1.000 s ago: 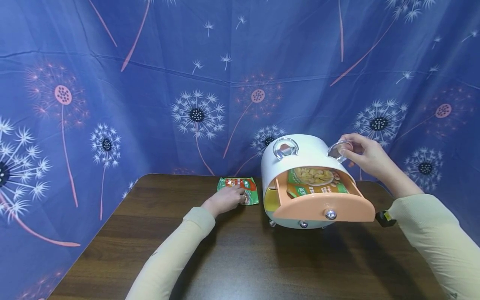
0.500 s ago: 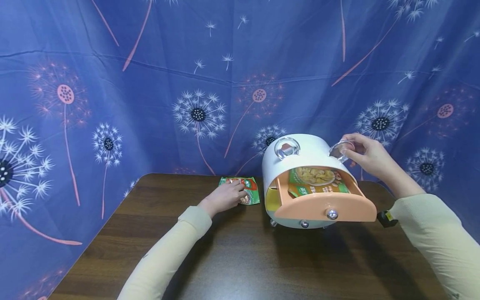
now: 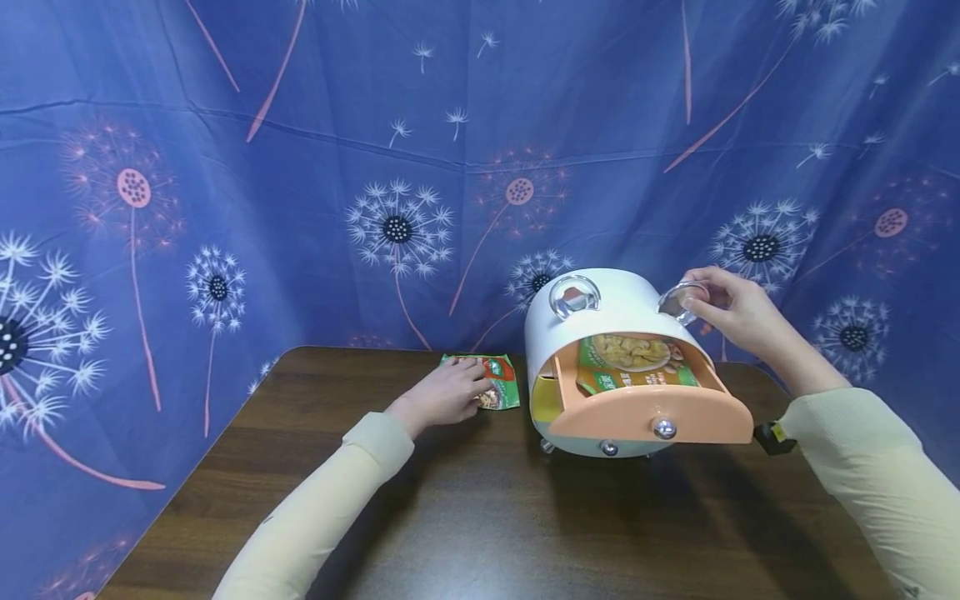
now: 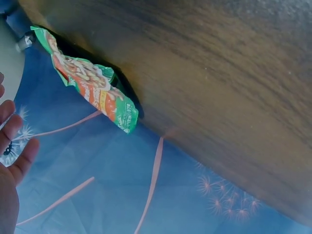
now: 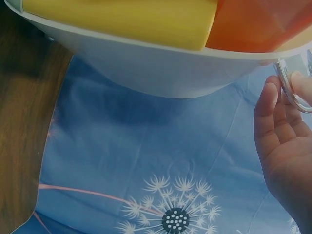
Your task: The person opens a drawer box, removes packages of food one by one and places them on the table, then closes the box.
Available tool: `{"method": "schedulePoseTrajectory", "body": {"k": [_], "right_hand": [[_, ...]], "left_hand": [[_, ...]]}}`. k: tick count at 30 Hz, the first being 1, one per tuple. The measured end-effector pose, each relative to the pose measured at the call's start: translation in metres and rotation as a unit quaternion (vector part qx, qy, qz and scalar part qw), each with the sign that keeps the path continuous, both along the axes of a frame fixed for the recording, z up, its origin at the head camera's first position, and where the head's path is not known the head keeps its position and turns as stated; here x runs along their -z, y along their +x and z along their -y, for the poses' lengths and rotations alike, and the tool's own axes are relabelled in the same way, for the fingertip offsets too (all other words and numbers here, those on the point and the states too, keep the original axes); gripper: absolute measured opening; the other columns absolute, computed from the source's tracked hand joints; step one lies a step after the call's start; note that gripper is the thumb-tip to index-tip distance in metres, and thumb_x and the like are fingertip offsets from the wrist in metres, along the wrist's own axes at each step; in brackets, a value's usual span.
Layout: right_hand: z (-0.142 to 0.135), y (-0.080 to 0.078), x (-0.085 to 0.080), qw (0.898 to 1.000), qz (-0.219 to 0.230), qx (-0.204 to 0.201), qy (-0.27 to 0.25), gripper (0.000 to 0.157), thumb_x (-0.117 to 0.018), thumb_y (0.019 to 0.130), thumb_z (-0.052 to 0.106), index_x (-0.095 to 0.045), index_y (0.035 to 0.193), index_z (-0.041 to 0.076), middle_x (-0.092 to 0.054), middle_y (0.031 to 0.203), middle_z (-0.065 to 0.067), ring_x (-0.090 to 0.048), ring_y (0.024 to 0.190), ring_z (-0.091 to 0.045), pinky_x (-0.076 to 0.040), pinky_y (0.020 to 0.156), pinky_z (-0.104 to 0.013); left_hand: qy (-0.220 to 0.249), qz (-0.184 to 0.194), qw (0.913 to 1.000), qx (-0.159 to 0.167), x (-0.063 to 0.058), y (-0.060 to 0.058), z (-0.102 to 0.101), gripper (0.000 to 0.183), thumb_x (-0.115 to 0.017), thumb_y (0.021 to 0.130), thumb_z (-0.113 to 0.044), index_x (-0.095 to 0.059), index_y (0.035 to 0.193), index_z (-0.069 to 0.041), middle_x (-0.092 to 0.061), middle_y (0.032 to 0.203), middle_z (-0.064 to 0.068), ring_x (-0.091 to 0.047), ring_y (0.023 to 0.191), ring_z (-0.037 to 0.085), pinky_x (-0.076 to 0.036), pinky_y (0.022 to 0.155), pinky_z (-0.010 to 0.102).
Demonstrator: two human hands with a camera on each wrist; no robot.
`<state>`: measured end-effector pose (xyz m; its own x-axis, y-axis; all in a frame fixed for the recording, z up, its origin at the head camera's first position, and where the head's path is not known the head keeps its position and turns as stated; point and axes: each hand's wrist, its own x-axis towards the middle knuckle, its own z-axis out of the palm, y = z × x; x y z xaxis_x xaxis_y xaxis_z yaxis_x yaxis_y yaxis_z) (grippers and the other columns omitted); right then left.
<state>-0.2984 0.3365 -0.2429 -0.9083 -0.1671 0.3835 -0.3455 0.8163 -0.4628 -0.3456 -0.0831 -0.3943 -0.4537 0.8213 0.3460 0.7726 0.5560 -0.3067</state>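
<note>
My left hand (image 3: 442,392) is over the left part of a green and red snack packet (image 3: 504,385) on the table. In the left wrist view its fingers (image 4: 27,153) are loosely spread, with a gap between them and the packet (image 4: 90,85). With thumb and fingers, my right hand (image 3: 742,315) pinches the right shiny ear-shaped ring (image 3: 673,300) on top of a white rounded drawer box (image 3: 626,292). The box's peach upper drawer (image 3: 600,419) is pulled out. Inside it lies a green and orange food packet (image 3: 633,354).
A matching ring (image 3: 572,296) sits on the box's left top. Below the upper drawer shows a lower drawer knob (image 3: 608,448). The brown wooden table (image 3: 465,517) ends at a blue dandelion-print curtain (image 3: 315,208). A small black object (image 3: 774,438) is by the right sleeve.
My left hand has drawn back slightly to the left over the packet, and more of the packet shows. My right hand keeps its hold on the ring; the drawer has not moved.
</note>
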Motion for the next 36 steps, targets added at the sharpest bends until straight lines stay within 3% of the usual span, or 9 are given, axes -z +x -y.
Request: {"method": "schedulePoseTrajectory", "body": {"k": [13,21,28,36], "right_hand": [[0.000,-0.001,0.000,1.000,0.001,0.001,-0.002,0.042,-0.056,0.094,0.032,-0.048,0.128,0.009,-0.050,0.095,-0.011,-0.060,0.067,-0.014,-0.049,0.058,-0.025],[-0.001,-0.001,0.000,1.000,-0.001,0.001,-0.006,0.042,-0.056,0.094,0.030,-0.048,0.129,0.009,-0.051,0.097,-0.012,-0.060,0.071,-0.010,-0.050,0.057,-0.024],[0.000,-0.001,0.000,1.000,0.005,-0.002,-0.005,0.043,-0.056,0.094,0.032,-0.048,0.129,0.009,-0.050,0.096,-0.011,-0.059,0.068,-0.010,-0.050,0.058,-0.025],[-0.001,0.000,0.000,1.000,0.001,-0.003,-0.001,0.042,-0.056,0.094,0.031,-0.048,0.129,0.009,-0.049,0.096,-0.011,-0.061,0.069,-0.013,-0.049,0.058,-0.025]], "left_hand": [[-0.001,-0.025,0.9997,0.010,-0.019,0.013,0.000,0.029,-0.069,0.076,-0.029,-0.060,0.101,-0.018,-0.058,0.101,-0.001,-0.053,0.098,0.020,-0.042,0.072,0.036],[0.010,-0.025,0.9996,0.014,-0.032,0.020,0.000,0.029,-0.065,0.079,-0.029,-0.062,0.105,-0.018,-0.058,0.101,-0.002,-0.051,0.092,0.019,-0.040,0.068,0.035],[0.011,-0.021,0.9997,0.006,-0.045,0.027,0.001,0.032,-0.065,0.080,-0.035,-0.062,0.107,-0.018,-0.057,0.101,-0.002,-0.050,0.094,0.018,-0.040,0.069,0.034],[0.044,-0.034,0.9982,0.023,-0.062,0.034,0.001,0.024,-0.065,0.080,-0.030,-0.063,0.101,-0.018,-0.058,0.094,-0.002,-0.051,0.090,0.017,-0.041,0.070,0.034]]}}
